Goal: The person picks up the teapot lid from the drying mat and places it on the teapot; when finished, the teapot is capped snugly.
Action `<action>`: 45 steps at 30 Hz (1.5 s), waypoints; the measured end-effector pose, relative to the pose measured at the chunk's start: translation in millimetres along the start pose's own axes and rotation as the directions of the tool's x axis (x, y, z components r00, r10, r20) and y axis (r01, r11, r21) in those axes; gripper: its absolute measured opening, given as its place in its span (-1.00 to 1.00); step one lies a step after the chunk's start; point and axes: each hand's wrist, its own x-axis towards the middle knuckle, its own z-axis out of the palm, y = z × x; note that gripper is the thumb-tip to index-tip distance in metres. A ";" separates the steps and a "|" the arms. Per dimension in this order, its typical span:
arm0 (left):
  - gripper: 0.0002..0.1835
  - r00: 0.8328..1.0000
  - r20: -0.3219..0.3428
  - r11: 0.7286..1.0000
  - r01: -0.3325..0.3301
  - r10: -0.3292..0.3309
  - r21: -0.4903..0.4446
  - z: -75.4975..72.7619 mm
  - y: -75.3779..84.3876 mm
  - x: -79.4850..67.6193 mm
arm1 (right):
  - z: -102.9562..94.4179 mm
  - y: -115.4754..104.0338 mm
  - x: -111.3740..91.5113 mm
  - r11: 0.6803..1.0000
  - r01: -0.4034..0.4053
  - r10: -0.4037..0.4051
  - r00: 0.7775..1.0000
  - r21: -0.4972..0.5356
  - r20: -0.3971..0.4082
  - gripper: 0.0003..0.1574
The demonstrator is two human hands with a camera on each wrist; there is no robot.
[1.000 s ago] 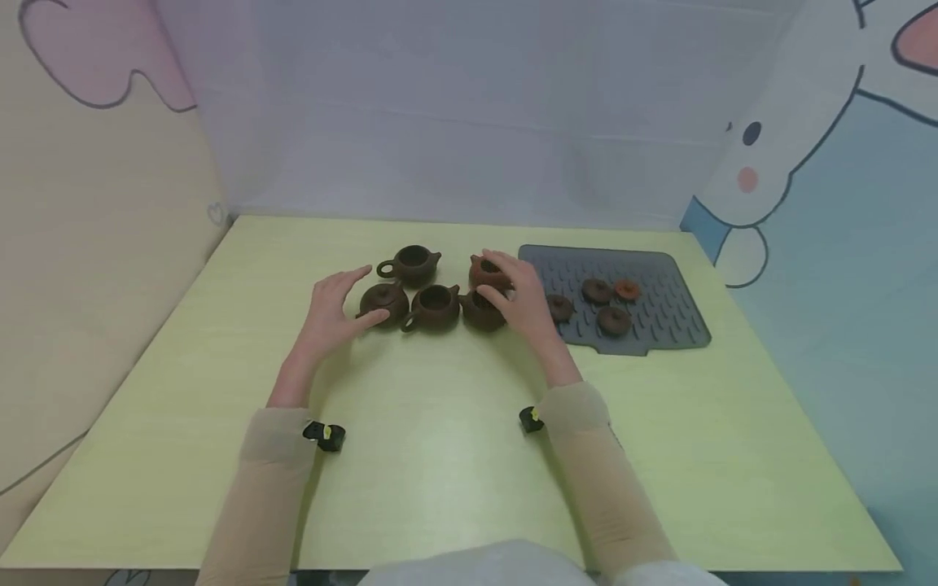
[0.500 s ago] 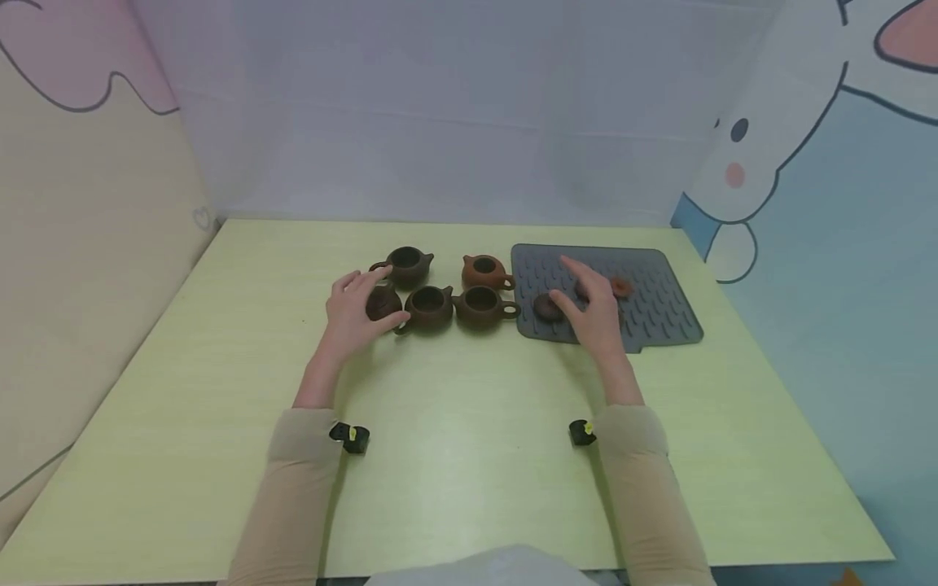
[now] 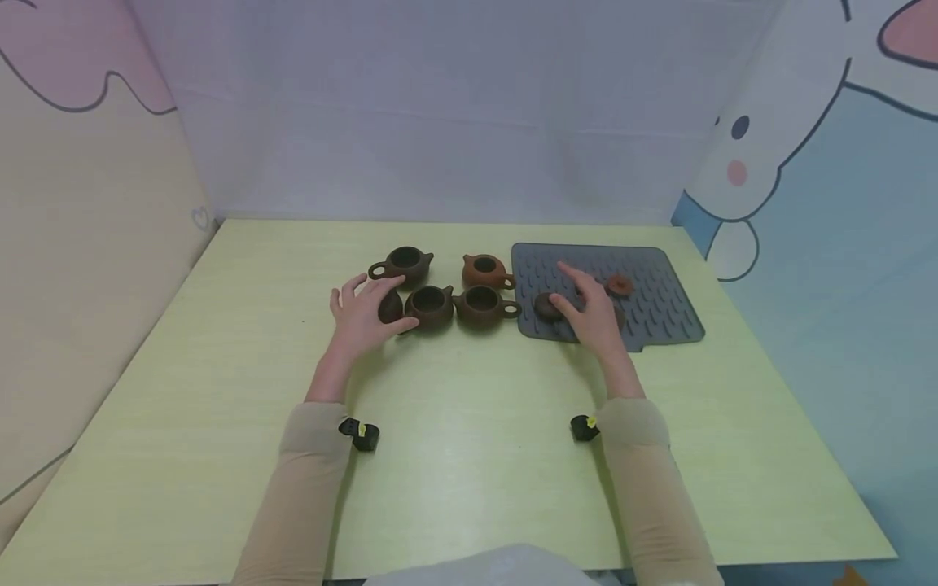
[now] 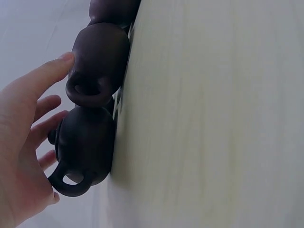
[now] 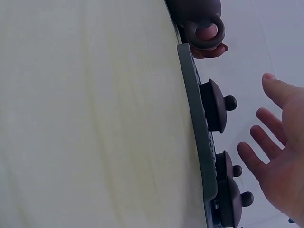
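My left hand (image 3: 364, 319) arches over a dark lidded teapot (image 3: 391, 306) at the left of the front row. In the left wrist view its thumb reaches the neighbouring teapot (image 4: 100, 52), with the other fingers behind the lidded teapot (image 4: 85, 145); contact is hard to tell. My right hand (image 3: 597, 321) hovers over the mat with fingers spread, holding nothing. Near its thumb lies a dark knobbed lid (image 3: 545, 307). A reddish lid (image 3: 620, 285) lies beyond the hand, which partly hides other dark lids (image 5: 232, 202).
A grey ridged mat (image 3: 670, 321) bears the lids on the right. Lidless teapots stand left of it: a reddish one (image 3: 473, 277) and a dark one (image 3: 412, 273) behind, another dark one (image 3: 479, 324) in front, its handle close to the mat. A cloth wall (image 3: 454, 163) rises behind the table.
My right hand has moved right, from the teapots to above the lids on the mat. The left hand has shifted slightly right over the lidded teapot. The head view has turned slightly.
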 end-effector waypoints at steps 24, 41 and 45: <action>-0.33 0.997 -0.004 0.990 -0.075 0.076 0.121 6.1 12.7 10.8 | -4.5 14.9 18.6 0.977 0.015 0.017 0.989 -0.212 0.147 -0.46; -0.33 0.996 0.044 0.993 -0.079 0.075 0.090 4.2 19.0 12.1 | -8.8 12.3 15.2 0.969 -0.017 0.052 0.990 -0.248 0.133 -0.65; -0.33 0.996 0.051 0.993 -0.083 0.079 0.089 4.9 18.2 12.3 | -9.1 12.3 15.8 0.968 -0.018 0.051 0.991 -0.249 0.126 -0.67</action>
